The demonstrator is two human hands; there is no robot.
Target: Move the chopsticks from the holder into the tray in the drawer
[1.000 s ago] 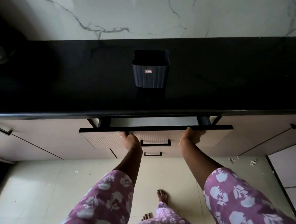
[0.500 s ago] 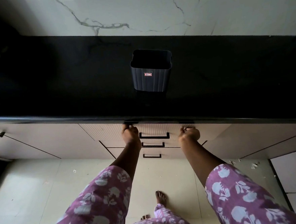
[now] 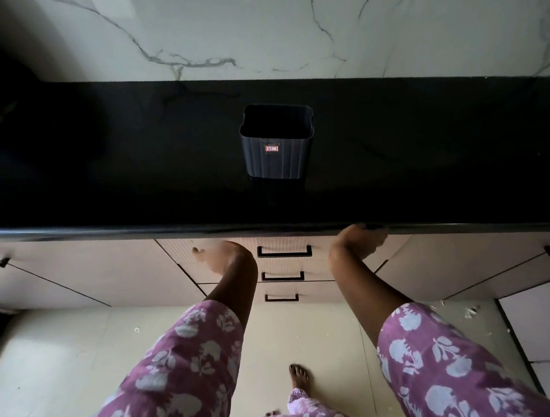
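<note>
The dark ribbed holder stands upright on the black counter, and no chopsticks show in its mouth. The top drawer below the counter edge is pushed in flush, so the tray inside is hidden. My left hand lies flat against the drawer front, left of its black handle, with the fingers spread. Just under the counter edge, right of the handle, my right hand rests by the drawer front with relaxed fingers and holds nothing.
Two more drawers with black handles sit below the top one, with cabinet doors on either side. A marble wall backs the counter. My foot stands on the tiled floor.
The top drawer, slightly open a second ago, has slid fully in under the counter. Both hands followed it forward, and the right hand has uncurled.
</note>
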